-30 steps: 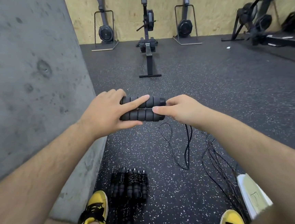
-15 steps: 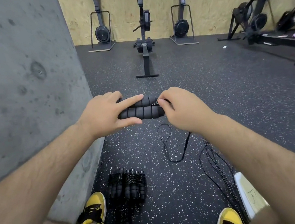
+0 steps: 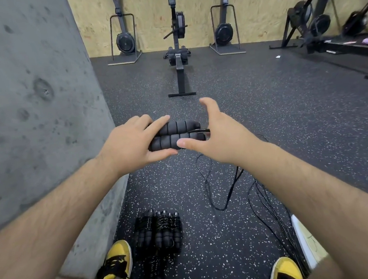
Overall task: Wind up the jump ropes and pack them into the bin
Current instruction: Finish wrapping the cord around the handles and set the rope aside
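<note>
Head view. Bin, white, at the right edge beside the right shoe; its contents can't be seen. Left hand grips two foam handles side by side, held above the floor ahead of the wound ropes. Right hand spread wide, fingers straight, thumb tip at the near handle's end. Cord trails down to the floor. Half a second ago the right hand pinched at the handle ends; now it has let go and opened
</note>
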Demonstrator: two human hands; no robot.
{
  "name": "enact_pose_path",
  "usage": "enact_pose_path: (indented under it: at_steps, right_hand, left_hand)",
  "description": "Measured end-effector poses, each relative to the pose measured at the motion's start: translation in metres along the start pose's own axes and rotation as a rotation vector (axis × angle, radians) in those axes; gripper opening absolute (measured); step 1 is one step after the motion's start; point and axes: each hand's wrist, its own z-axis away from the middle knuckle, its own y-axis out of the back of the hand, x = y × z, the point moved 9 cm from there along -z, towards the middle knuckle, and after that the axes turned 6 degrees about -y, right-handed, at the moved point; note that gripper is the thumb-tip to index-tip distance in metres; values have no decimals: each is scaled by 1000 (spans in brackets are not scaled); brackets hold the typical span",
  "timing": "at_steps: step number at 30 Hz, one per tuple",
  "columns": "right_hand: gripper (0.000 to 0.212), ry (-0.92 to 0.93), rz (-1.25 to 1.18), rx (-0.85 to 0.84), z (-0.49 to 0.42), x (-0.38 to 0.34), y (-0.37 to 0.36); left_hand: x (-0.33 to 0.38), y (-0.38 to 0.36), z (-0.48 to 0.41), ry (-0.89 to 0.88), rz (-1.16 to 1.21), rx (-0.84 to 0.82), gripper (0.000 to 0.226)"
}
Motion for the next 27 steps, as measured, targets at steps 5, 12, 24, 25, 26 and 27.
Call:
enact_pose_path:
  at_steps: [5, 12, 24, 25, 26, 27]
  right_hand:
    - [113, 64, 96, -157, -1, -2, -19]
    - [68, 90, 91, -124, 0, -1, -22]
    - [58, 129, 81, -53, 2, -9, -17]
    - [59, 122, 79, -63, 2, -8, -17]
    - [62, 117, 72, -74, 3, -8, -16]
    - [67, 111, 67, -90, 3, -8, -15]
  left_hand:
    - [6, 4, -2, -5, 16, -11, 87]
    - [17, 5, -7, -55, 36, 2, 86]
    - [22, 1, -11, -66, 42, 11, 83]
    - [23, 0, -11, -78, 43, 13, 81]
    - [22, 0, -11, -91, 41, 16, 80]
    - [22, 1, -12, -103, 32, 19, 78]
